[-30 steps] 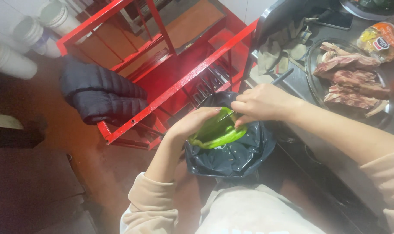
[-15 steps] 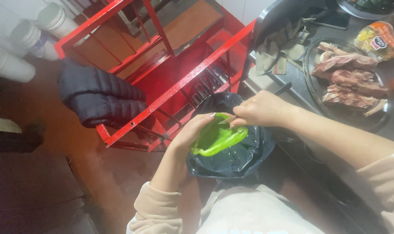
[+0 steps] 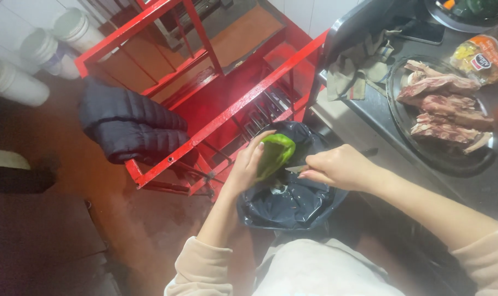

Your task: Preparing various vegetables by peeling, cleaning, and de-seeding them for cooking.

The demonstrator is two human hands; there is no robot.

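— Where's the green pepper (image 3: 275, 155) sitting?

— The left hand (image 3: 248, 165) is cupping it, fingers wrapped round, above the black-lined bin (image 3: 293, 205), its long axis tilting up and away.

— And the other hand?

— The right hand (image 3: 339, 167) is closing on a small knife (image 3: 296, 169), the blade pointing left into the pepper's lower side.
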